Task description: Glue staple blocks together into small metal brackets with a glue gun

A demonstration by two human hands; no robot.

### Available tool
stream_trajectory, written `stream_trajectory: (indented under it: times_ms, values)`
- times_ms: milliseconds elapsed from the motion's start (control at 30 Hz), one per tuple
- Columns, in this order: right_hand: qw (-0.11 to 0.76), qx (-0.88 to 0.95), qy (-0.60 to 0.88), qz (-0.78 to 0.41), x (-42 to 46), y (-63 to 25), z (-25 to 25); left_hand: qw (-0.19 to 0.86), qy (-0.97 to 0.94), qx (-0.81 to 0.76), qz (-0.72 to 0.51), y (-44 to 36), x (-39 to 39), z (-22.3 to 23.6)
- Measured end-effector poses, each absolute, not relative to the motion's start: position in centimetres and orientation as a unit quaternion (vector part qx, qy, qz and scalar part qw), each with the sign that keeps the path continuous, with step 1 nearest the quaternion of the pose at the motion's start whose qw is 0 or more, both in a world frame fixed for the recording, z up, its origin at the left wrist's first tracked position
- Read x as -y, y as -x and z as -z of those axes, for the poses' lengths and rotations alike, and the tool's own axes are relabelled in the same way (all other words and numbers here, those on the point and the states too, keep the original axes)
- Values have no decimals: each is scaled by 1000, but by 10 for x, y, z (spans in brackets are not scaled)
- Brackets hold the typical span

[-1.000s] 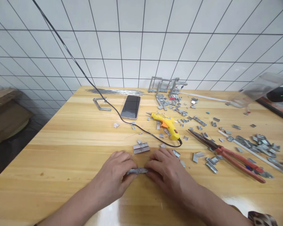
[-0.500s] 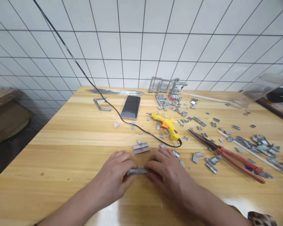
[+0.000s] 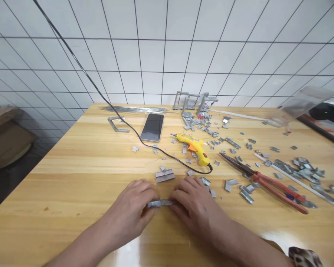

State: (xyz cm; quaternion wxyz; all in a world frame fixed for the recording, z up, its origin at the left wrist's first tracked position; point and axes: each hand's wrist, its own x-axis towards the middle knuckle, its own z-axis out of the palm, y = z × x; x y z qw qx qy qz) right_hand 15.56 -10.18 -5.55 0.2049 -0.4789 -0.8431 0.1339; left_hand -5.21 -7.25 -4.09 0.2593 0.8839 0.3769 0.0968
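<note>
Between my two hands lies a narrow grey metal strip, low over the wooden table. My left hand is closed, its thumb and fingers pinching the strip's left end. At the right end, the fingers of my right hand are closed on it too, and that tip is hidden by them. Just beyond the hands rests a grooved grey metal piece. Small bent metal pieces are close to my right fingertips.
A yellow glue gun with a black cord lies ahead, beside a phone. Red-handled long-nose pliers are on the right among several metal scraps. Metal frames and thin rods are near the wall.
The whole view has shifted slightly, so things appear a little further left. Both hands keep their grip on the metal strip, with hardly any other movement.
</note>
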Motion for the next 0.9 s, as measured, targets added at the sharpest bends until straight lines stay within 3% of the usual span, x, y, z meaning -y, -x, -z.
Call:
stream_trajectory:
  times_ms: [433, 667, 900]
  values:
    - [186, 837, 508, -87, 113, -143, 60, 268, -887, -366, -89, 54, 72, 39]
    - [169, 869, 464, -34, 123, -130, 65, 316, -881, -352, -24, 64, 74, 32]
    - [237, 840, 470, -132, 121, -137, 63, 335, -871, -355, -59, 66, 70, 31]
